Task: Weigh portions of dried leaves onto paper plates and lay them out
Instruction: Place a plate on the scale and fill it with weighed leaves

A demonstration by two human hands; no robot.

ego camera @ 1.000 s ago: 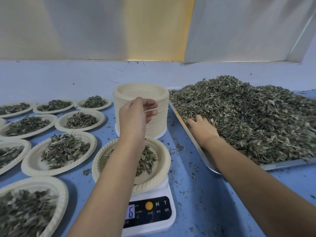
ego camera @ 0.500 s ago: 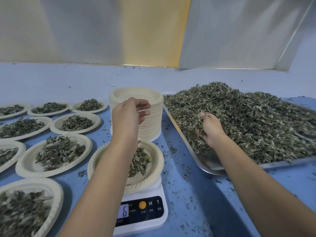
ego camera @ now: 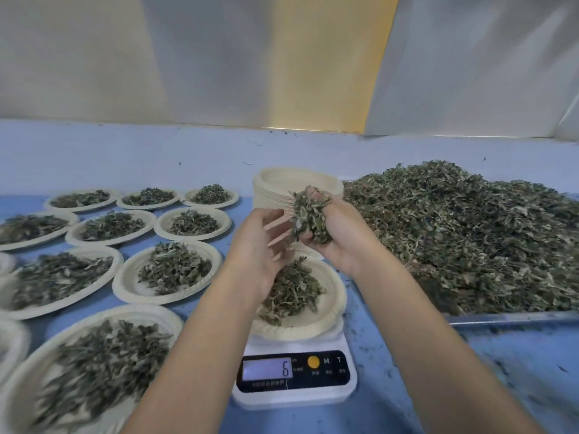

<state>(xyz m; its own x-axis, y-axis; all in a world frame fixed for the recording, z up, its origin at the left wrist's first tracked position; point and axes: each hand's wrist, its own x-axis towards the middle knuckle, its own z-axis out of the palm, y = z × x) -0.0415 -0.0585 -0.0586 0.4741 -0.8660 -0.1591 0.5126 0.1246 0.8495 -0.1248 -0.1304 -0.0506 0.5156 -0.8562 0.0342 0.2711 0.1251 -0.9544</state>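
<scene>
- At the far left, filled plates are laid out in rows on the blue tabletop, each holding a small mound of dried leaves. The nearest ones are blurred.
- The left hand is held above the scale. Its fingers are spread loosely apart and blurred, and they reach toward the handful in the other hand. Nothing is seen gripped in them.
- Below both hands a plate is seated on a white scale, with a partial portion of leaves lying in it.
- A "6" is shown on the scale's display. An orange button and the letters "M" and "T" are printed to its right. The small print underneath cannot be read.
- A stack of plates is seen behind the hands.
- A handful of leaves is clamped in the curled fingers of the right hand, above the far edge of the plate on the scale.
- On the right, a heap of dried leaves is piled on a metal tray.
</scene>
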